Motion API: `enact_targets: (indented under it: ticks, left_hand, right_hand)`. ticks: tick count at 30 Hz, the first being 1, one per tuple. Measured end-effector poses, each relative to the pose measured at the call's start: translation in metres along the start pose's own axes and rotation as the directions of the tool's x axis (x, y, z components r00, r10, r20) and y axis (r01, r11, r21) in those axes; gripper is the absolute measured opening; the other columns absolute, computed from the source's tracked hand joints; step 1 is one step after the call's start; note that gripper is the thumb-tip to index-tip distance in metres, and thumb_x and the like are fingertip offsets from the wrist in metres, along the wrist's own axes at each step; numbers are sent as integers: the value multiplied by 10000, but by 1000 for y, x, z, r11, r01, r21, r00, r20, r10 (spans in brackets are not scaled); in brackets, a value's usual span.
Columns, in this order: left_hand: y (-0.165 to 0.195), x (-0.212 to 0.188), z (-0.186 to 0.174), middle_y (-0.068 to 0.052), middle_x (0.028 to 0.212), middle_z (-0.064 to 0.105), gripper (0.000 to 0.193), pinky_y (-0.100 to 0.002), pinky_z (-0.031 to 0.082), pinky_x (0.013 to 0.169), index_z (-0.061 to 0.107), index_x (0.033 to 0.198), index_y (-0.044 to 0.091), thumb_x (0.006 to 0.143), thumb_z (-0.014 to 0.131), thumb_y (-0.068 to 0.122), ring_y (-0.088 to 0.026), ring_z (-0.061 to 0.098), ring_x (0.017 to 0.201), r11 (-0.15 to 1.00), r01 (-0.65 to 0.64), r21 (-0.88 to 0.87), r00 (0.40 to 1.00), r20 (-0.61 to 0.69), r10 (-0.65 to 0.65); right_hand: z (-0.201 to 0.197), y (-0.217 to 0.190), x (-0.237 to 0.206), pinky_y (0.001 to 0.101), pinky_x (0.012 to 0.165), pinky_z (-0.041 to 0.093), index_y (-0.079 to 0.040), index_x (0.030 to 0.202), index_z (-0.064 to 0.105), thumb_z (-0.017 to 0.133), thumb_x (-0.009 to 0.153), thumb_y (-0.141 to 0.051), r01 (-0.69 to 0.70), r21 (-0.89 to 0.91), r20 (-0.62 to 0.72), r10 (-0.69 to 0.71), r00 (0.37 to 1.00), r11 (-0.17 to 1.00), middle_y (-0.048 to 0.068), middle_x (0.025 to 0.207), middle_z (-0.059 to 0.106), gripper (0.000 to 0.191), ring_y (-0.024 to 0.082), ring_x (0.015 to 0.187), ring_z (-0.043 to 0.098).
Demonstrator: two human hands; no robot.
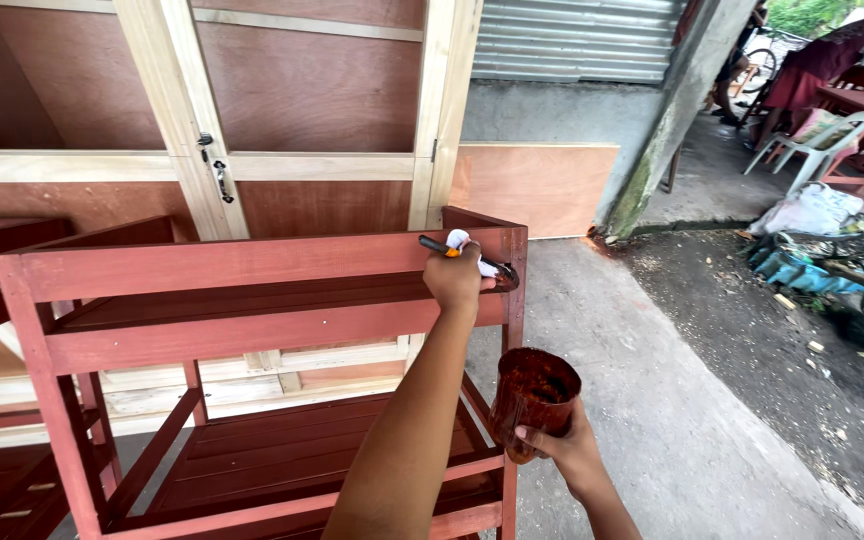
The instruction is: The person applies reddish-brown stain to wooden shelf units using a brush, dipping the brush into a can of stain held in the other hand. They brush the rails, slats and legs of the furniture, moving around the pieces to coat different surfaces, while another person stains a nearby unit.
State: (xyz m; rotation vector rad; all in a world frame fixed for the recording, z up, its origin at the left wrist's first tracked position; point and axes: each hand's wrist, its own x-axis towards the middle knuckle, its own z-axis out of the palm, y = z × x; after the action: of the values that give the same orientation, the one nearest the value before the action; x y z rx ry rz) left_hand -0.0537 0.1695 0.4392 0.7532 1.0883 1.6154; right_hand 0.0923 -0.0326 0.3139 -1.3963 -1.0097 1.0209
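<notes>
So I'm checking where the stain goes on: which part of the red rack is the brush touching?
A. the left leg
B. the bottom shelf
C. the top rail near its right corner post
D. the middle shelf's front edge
C: the left hand holds the paintbrush against the top rail close to the right corner post, while the right hand holds the stained cup lower down.

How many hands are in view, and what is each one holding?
2. The left hand holds a paintbrush at the red shelf's top rail; the right hand holds a stained paint cup low beside the shelf.
</notes>
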Motion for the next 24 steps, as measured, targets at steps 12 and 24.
enact_targets:
  ticks: [12,24]
  left_hand:
    - [-75,-3,16,-149,810,759,198,-347,516,427,739,959,-31,824,788,105,-206,682,581,933,-309,-186,950,-115,291]
    - [-18,4,-20,-144,708,712,168,-384,557,378,703,896,-70,838,689,87,-280,703,477,991,-56,121,994,-85,66]
  right_hand:
    - [-15,12,2,410,748,588,-86,1401,451,892,624,-117,29,10,-51,-29,998,1000,133,1218,671,894,262,1059,678]
    - [-2,-9,3,452,847,628,-157,1447,416,896,609,-147,-5,-13,15,5,1000,1000,133,1290,652,966,295,1166,678]
